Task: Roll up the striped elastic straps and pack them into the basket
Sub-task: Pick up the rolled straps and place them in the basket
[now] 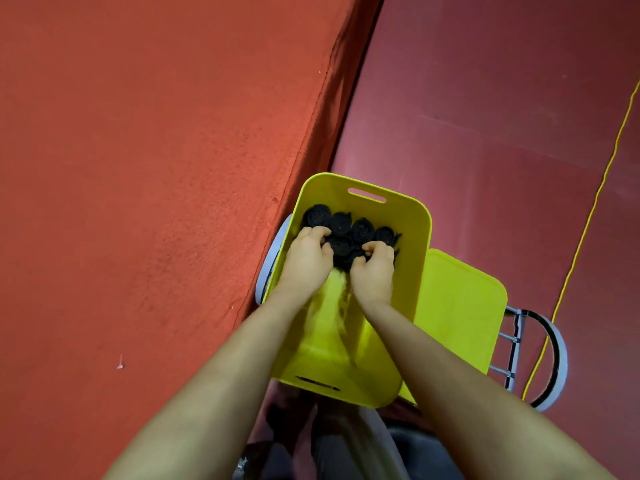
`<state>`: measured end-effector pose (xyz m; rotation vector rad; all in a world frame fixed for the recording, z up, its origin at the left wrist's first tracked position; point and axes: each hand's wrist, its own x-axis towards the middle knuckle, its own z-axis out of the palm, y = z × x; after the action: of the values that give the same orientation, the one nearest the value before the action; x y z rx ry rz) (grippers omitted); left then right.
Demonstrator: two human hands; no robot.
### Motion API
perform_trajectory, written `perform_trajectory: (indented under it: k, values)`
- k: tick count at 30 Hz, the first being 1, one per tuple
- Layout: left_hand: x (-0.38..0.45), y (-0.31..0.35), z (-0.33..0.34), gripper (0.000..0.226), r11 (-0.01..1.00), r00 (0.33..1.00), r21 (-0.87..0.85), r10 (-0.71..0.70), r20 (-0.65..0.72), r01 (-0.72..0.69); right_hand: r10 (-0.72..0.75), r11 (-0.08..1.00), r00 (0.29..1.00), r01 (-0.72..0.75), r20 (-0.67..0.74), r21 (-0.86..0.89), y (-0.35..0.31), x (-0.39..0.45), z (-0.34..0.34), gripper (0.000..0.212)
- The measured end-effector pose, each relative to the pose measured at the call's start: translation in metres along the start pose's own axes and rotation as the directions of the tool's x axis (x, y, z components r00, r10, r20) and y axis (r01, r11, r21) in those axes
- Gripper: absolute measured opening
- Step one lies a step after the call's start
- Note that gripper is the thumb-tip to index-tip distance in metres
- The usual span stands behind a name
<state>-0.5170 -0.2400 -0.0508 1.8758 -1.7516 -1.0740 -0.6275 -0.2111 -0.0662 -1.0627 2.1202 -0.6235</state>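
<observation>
- Two bare hands reach into a yellow-green basket (412, 216), seen from above via head cam.
- Basket sits tilted on a metal-framed stand w/ grey ring (557, 362), tight against edge of an orange-red cloth-covered bench (156, 168) at left.
- Dark rolled straps (360, 230) packed on end at far end of basket, side by side in approx. two rows; stripes too dark to make out.
- Left hand (306, 258): fingers curled down onto rolls at left of cluster, gripping or pressing one — cannot tell which exactly.
- Right hand (375, 268): fingers curled round a roll in near row, at right side of cluster.
- Hands close together, not quite touching; both forearms run from bottom of frame into basket.
- Near half of basket floor shows bare yellow, blurred between the wrists.
- Second yellow-green piece (460, 306), flat, lies just beside basket on right, on same stand.
- Thin yellow cord (588, 216) runs across dark red floor (502, 98) at far right.
</observation>
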Motion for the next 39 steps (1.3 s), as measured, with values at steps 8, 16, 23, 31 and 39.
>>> perform_trajectory:
  k: [8,16,23,31,39]
  values:
    - [-0.053,-0.01,-0.1,0.022,0.988,0.959,-0.15,-0.085,-0.269,0.046,-0.271,0.959,0.957,0.26,0.105,0.11,-0.064,-0.049,0.027,0.019]
    - [-0.153,-0.08,-0.202,0.02,0.934,0.832,-0.297,-0.322,-0.453,0.2,-0.474,0.879,0.803,0.457,0.362,0.138,-0.123,-0.147,0.101,0.018]
    - [-0.29,-0.172,-0.251,0.018,0.831,0.602,-0.458,-0.548,-0.581,0.315,-0.601,0.754,0.545,0.629,0.585,0.189,-0.147,-0.277,0.179,0.02]
    - [-0.447,-0.275,-0.275,0.021,0.695,0.331,-0.598,-0.718,-0.613,0.399,-0.539,0.72,0.32,0.655,0.779,0.23,-0.14,-0.448,0.265,0.027]
    - [-0.551,-0.387,-0.265,0.031,0.492,0.084,-0.692,-0.841,-0.534,0.528,-0.355,0.668,0.182,0.736,0.917,0.113,-0.103,-0.566,0.358,0.016]
